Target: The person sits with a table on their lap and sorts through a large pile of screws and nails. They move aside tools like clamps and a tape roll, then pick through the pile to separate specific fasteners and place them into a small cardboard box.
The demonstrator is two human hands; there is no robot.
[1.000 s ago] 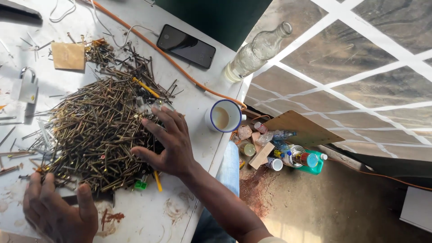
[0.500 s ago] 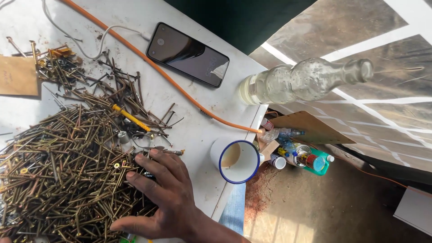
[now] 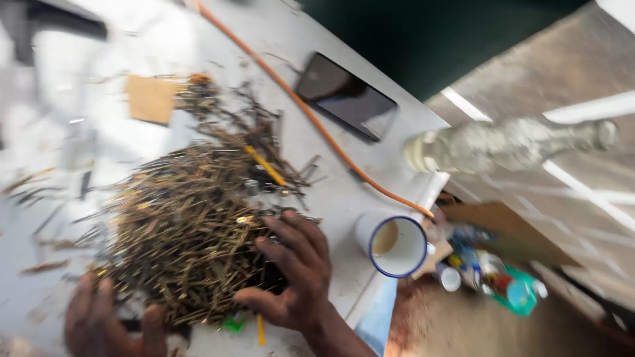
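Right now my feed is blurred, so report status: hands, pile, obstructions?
Both hands, left and right, spread flat on screw pile. Nothing gripped. Mug near right hand.

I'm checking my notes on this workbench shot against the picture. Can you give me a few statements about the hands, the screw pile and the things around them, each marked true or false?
1. The right hand lies spread on the pile of screws. True.
2. The left hand is lifted clear above the phone. False: it sits at the pile's near edge, far from the phone.
3. The mug stands at the table edge with liquid in it. True.
4. The orange cable runs between the phone and the pile. True.
5. The glass bottle lies among the screws. False: it is at the table's far corner, apart from the pile.
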